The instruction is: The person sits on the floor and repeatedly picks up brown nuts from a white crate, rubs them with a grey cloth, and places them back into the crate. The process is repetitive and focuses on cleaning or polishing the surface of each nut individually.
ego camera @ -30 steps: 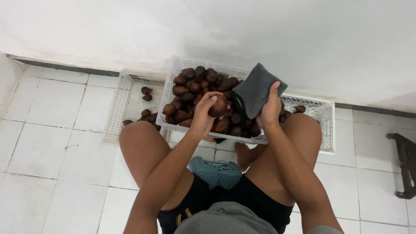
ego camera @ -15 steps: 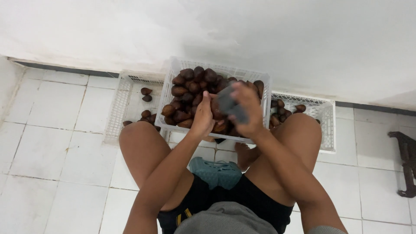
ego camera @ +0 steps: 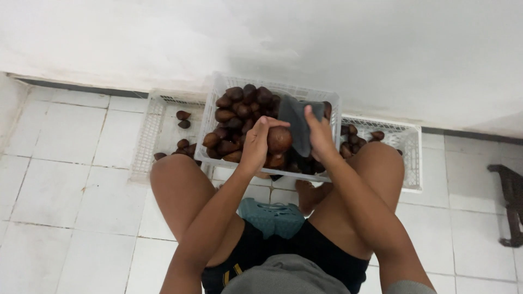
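My left hand [ego camera: 256, 144] holds a brown scaly fruit [ego camera: 279, 139] over the middle white crate [ego camera: 213, 103]. My right hand [ego camera: 318, 136] grips a dark grey cloth [ego camera: 297, 122] and presses it against the fruit's right side. The crate under both hands is heaped with several more brown fruits [ego camera: 239, 111]. My bare knees sit on either side of the crate's near edge.
A left white crate [ego camera: 147, 136] holds a few loose fruits. A right white crate [ego camera: 408, 147] holds several more. A teal item [ego camera: 272, 216] lies between my thighs. White floor tiles surround me, a white wall stands behind, and a dark object [ego camera: 512, 201] sits at far right.
My right hand swung the grey cloth from up at the right, across the fruit, and now holds it against the fruit's right side. My left hand kept the fruit in place.
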